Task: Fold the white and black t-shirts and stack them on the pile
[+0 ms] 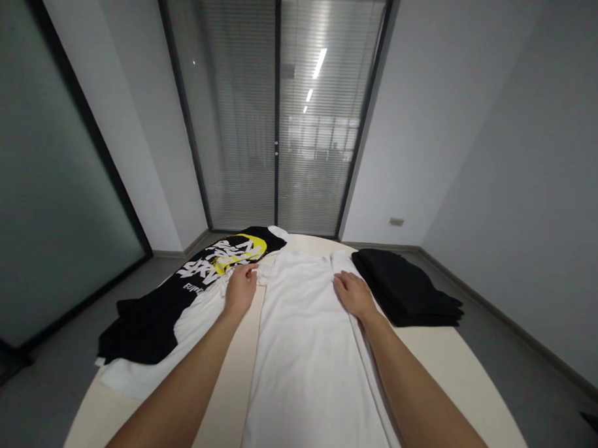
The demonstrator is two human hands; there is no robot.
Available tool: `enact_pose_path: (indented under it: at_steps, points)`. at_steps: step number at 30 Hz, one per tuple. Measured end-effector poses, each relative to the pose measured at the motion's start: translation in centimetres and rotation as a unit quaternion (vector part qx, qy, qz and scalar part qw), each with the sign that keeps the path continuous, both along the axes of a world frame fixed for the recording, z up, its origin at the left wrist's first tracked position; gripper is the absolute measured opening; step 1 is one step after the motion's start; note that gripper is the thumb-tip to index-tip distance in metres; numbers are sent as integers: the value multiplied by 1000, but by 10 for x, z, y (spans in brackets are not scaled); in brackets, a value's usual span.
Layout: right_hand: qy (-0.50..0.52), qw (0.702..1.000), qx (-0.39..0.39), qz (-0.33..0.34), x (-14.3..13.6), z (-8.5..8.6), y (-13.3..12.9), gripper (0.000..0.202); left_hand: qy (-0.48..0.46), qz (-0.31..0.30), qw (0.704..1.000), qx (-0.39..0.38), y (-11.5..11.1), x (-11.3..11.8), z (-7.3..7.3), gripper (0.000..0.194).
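A tall, dark-framed glass partition [310, 185] with horizontal blinds stands at the far end, two bright round fittings on its middle post. Nearer, a pale cream table [470, 374] with a curved edge carries the clothes. The white, soft fabric garment [309, 355] lies lengthwise along the middle of the table, between the person's forearms, its right side folded over in a long strip and its near end running out of view. On its left, a black fabric garment with a large print [145, 326] lies loosely over a crumpled white cloth [131, 377]. On the right, just beside the white garment's far end, sits a neat stack of folded black fabric [404, 290]. The left hand [240, 290] is at the white garment's far left corner, thumb and fingers curled together; whether they pinch the fabric I cannot tell. The right hand [354, 293] rests on the folded strip near the far right corner, fingers laid out over the cloth rather than clenched. The print shows bold, brush-like white lettering [199, 268] across a yellow round shape [257, 246]; its words are too distorted to read. Below it, smaller pale capitals [193, 287] seem to begin "EUP", the rest unclear. A small rectangular plate [396, 222] is set low on the grey wall [415, 123].
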State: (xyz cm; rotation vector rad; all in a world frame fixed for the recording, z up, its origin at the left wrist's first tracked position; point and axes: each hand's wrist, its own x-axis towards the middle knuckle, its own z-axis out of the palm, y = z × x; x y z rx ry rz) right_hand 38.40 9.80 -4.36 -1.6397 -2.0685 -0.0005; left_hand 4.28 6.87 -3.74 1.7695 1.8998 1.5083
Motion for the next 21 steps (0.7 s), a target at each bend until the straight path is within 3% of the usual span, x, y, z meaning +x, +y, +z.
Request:
enact_pose_path:
  at_steps: [11, 21]
  points:
    - [-1, 1000, 1, 0, 0, 1, -1, 42, 58, 76, 995, -35, 1, -8, 0, 30]
    - [-12, 1000, 1, 16, -6, 5, -6, 41, 139, 34, 987, -77, -8, -4, 0, 35]
